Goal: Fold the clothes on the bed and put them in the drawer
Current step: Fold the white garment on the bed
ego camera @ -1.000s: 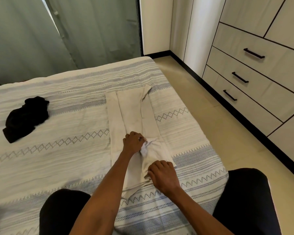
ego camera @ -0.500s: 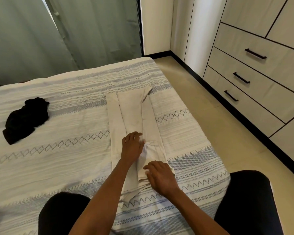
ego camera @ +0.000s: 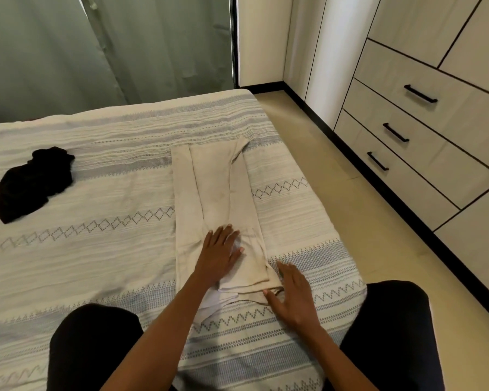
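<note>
I am taking the beige trousers (ego camera: 213,198) as the reference for all positions. They are lying lengthwise on the bed (ego camera: 96,249), legs folded inward into one long narrow strip running away from me, with white lining showing at the near end.

Risk assessment: I am judging the near end to be the weak point. Its layers are sitting stepped and uneven, so a fold made now could be trapping the offset and producing a lopsided bundle. The overlapped leg panels are lying loose; a quick lift could be letting them slide open, because nothing is pinning the far end.

Hand state: my left hand (ego camera: 219,253) is lying flat, fingers straight, pressing on the near third of the trousers and grasping nothing. My right hand (ego camera: 292,294) is released too, fingers spread, resting at the trousers' near right corner, its thumb touching the hem.

A crumpled black garment (ego camera: 33,183) is waiting well to the left of the trousers, unfolded. The drawers (ego camera: 424,142) are standing to the right of the trousers across the floor, all closed.
</note>
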Available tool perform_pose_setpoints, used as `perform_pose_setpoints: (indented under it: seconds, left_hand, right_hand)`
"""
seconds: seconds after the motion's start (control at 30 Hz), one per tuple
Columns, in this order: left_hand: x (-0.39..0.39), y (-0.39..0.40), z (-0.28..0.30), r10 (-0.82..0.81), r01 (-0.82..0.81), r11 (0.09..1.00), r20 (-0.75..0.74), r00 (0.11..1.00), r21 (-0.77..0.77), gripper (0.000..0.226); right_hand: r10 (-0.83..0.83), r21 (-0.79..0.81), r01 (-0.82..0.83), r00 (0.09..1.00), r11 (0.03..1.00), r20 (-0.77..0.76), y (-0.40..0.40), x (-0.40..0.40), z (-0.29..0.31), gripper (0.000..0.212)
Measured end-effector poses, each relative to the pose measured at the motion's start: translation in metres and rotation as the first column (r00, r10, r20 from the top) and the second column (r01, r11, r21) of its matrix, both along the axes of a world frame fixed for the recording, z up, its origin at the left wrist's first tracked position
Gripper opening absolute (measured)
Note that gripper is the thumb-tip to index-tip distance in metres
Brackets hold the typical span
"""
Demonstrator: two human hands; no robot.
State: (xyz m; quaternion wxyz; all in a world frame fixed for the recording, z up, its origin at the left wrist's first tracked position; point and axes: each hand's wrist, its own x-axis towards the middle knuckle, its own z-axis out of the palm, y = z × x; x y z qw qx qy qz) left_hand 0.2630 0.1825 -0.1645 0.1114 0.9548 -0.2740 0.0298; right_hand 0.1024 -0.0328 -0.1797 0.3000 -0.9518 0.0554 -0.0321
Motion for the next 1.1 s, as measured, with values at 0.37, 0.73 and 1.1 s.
perform_pose_setpoints:
  seconds: [0.37, 0.73, 1.1]
  left_hand:
    - [-0.064, 0.03, 0.011, -0.375, 0.375, 0.927, 0.035, 0.926, 0.013, 0.042]
    - [-0.068, 0.031, 0.015, -0.373, 0.377, 0.925, 0.076, 0.925, -0.046, 0.014]
    - [-0.06, 0.024, -0.002, -0.028, 0.033, 0.999, -0.108, 0.994, 0.041, 0.062]
  right_hand:
    - [-0.179, 0.031, 0.178, 0.982, 0.984, 0.061, 0.009, -0.006, 0.01, 0.019]
    - [-0.08, -0.315, 0.086, 0.996, 0.945, 0.032, 0.001, -0.021, 0.021, 0.033]
    - [0.24, -0.184, -0.205, 0.951, 0.961, 0.194, -0.003, -0.002, 0.0, 0.037]
